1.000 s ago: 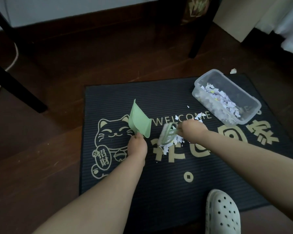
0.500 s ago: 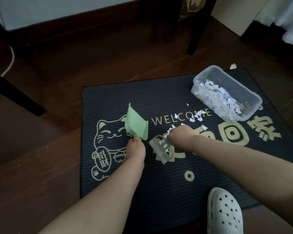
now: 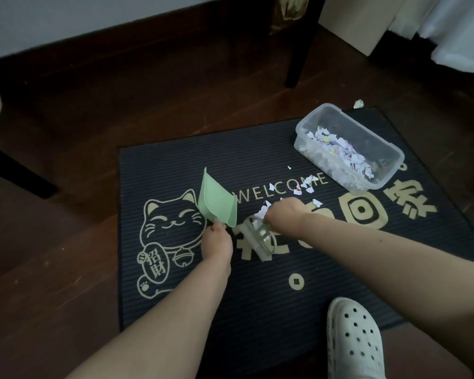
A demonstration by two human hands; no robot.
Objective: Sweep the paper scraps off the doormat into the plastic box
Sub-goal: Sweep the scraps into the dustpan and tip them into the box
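Wooden floor point(image 3: 66, 269), doormat point(image 3: 257, 310), white clog point(image 3: 353, 337); left hand point(image 3: 216, 243) around dustpan point(image 3: 216, 203), right hand point(image 3: 283, 216) around brush point(image 3: 257, 239) beside paper scraps point(image 3: 304, 186).

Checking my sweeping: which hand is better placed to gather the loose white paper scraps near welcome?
Likely right: the right hand grips the pale green brush beside the paper scraps; the left hand holds the green plastic dustpan tilted.

The doormat point(image 3: 175, 165) reads "WELCOME", and its cat plaque point(image 3: 155, 260) reads "招財".
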